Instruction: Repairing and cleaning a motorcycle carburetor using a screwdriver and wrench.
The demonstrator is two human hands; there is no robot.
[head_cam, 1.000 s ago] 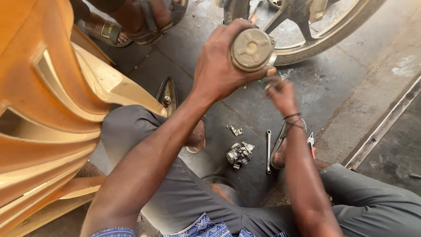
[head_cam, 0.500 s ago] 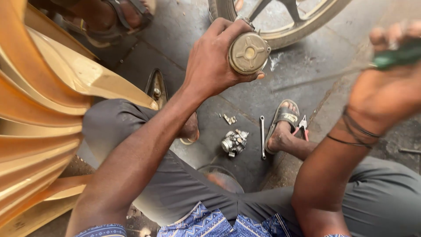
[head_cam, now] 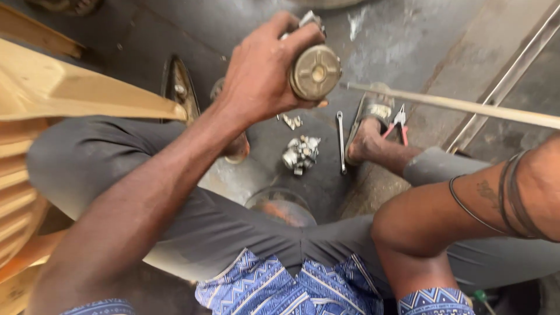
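My left hand (head_cam: 262, 76) is raised over the floor and grips a round, brass-coloured metal cylinder (head_cam: 315, 72), its flat end facing me. A long thin metal shaft (head_cam: 455, 105) comes in from the right edge, and its tip sits just right of the cylinder. My right forearm (head_cam: 466, 204), with dark bands at the wrist, crosses the lower right. The right hand itself is beyond the frame's edge.
On the grey floor lie a small cluster of metal parts (head_cam: 300, 154), a slim spanner (head_cam: 340, 143), red-handled pliers (head_cam: 396, 119) and my sandalled foot (head_cam: 367, 131). An orange plastic chair (head_cam: 70, 99) stands left. A metal bowl (head_cam: 280, 205) sits between my legs, and a steel rail (head_cam: 513, 70) runs at the right.
My right hand, which lifted a green-handled tool half a second ago, has gone out of view to the right. Only the tool's shaft shows now. The view has tilted down, and the wheel is gone.
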